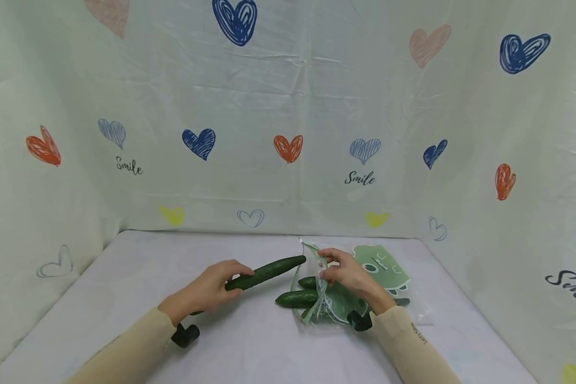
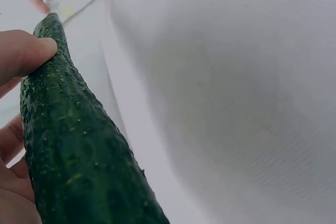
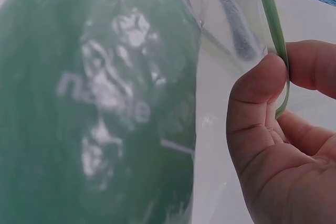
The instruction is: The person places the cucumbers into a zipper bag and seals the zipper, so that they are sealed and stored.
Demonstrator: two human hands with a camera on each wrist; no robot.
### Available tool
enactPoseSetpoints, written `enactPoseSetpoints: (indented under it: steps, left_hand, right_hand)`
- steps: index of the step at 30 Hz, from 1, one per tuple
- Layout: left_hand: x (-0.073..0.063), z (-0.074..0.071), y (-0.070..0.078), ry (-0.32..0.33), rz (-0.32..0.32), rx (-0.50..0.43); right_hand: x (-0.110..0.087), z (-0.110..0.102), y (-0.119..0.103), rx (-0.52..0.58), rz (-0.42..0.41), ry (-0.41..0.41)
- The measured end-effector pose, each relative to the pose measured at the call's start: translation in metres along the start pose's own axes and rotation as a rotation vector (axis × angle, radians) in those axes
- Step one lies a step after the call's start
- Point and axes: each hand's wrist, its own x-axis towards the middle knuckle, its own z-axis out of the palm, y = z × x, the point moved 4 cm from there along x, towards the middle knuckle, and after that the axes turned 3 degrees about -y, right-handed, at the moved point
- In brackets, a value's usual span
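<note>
Over the middle of the white table (image 1: 245,352), the left forearm reaches forward and inward from the lower left, its hand (image 1: 216,288) turned over a dark green cucumber (image 1: 271,270). Thumb and fingers pinch the cucumber from both sides, leaving its far length free beyond the fingertips; it slants up toward the right, its tip at the mouth of a clear zip bag (image 1: 386,272) with a green cartoon print — whether tip and plastic touch, I cannot tell. From the lower right, the right forearm angles forward and inward, and the right hand (image 1: 345,274) pinches the bag's green-edged rim (image 3: 273,17) between thumb and forefinger. Just below those fingers, two more cucumbers (image 1: 294,299) poke partway out of the mouth — the lower one farther — while the bag lies on the table.
</note>
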Motion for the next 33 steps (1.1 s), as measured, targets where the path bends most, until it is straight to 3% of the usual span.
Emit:
enactPoseSetpoints:
  steps: [5, 11, 21, 33]
  left_hand:
    - [0.003, -0.002, 0.002, -0.013, 0.018, 0.008]
    - [0.015, 0.008, 0.005, -0.068, 0.020, 0.040]
    - [0.050, 0.026, 0.009, -0.162, 0.002, 0.012]
    - [0.091, 0.049, 0.009, -0.190, 0.014, 0.036]
  right_hand:
    - [0.000, 0.001, -0.002, 0.000, 0.005, -0.007]
    - [0.000, 0.000, 0.000, -0.013, 0.002, -0.012]
    - [0.000, 0.001, -0.001, 0.002, 0.007, -0.015]
    - [0.002, 0.002, 0.001, -0.004, -0.010, -0.015]
